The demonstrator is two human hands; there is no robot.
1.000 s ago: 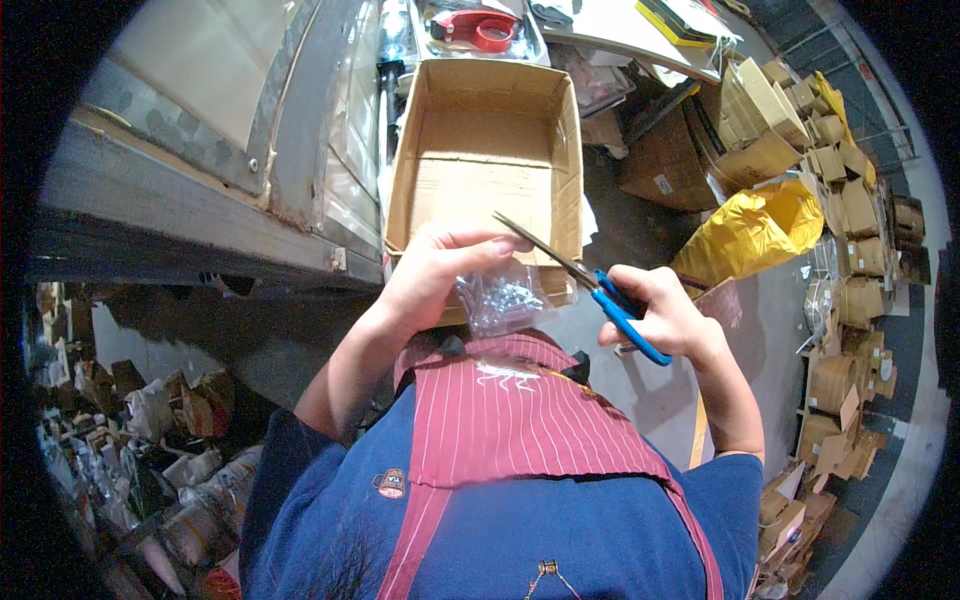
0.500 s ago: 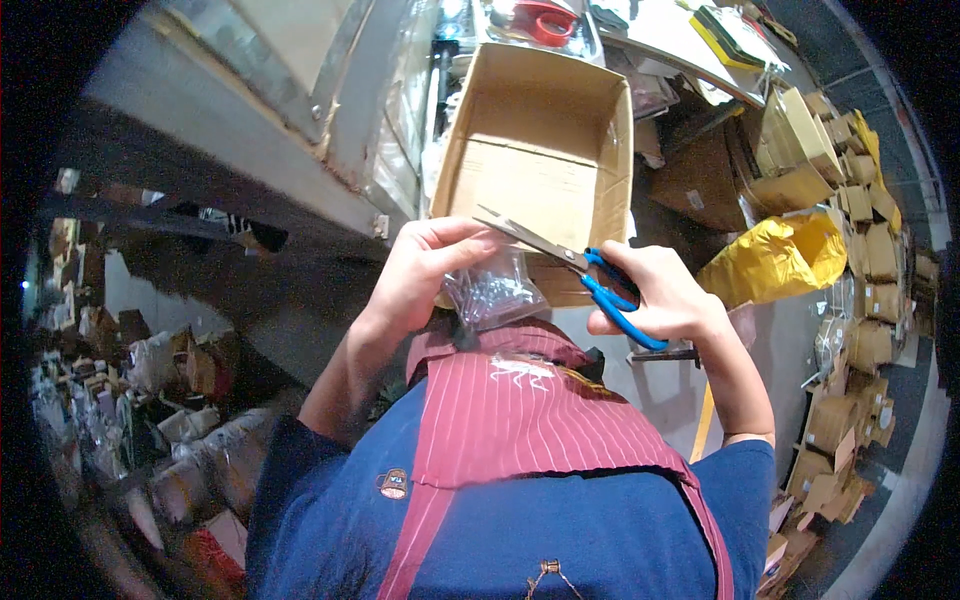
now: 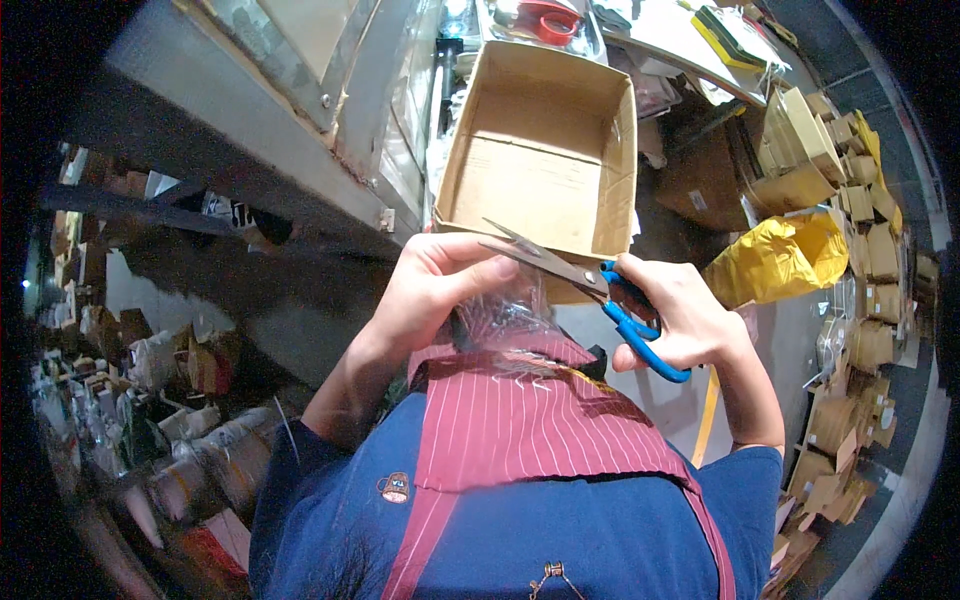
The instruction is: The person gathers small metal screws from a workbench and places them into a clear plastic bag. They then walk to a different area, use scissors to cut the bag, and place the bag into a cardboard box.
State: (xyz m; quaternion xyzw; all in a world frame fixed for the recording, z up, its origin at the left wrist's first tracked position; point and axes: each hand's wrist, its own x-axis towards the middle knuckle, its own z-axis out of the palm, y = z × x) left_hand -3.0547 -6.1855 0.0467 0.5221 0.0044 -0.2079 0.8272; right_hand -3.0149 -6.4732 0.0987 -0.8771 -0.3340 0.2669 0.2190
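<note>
My left hand (image 3: 440,285) pinches the top of a clear plastic bag (image 3: 508,312) between thumb and fingers. Small shiny pieces show inside the bag, too blurred to name. In my right hand (image 3: 685,315) is a pair of scissors (image 3: 630,315) with blue handles, my thumb and fingers around the loops. The scissor blades are slightly parted and point left, with their tips beside my left fingers, over the top of the bag. Just beyond both hands stands an open cardboard box (image 3: 530,185) with nothing seen inside.
A grey metal cabinet (image 3: 370,120) rises at the left. Behind the box, a red tape roll (image 3: 556,27) lies in a tray. To the right are a yellow bag (image 3: 775,260) and stacked cardboard boxes (image 3: 865,330). Wrapped goods (image 3: 185,490) lie at the lower left.
Both hands have come slightly nearer to me, and the scissors have shifted a little right and down. The blades have parted more. The bag hangs lower, against the apron.
</note>
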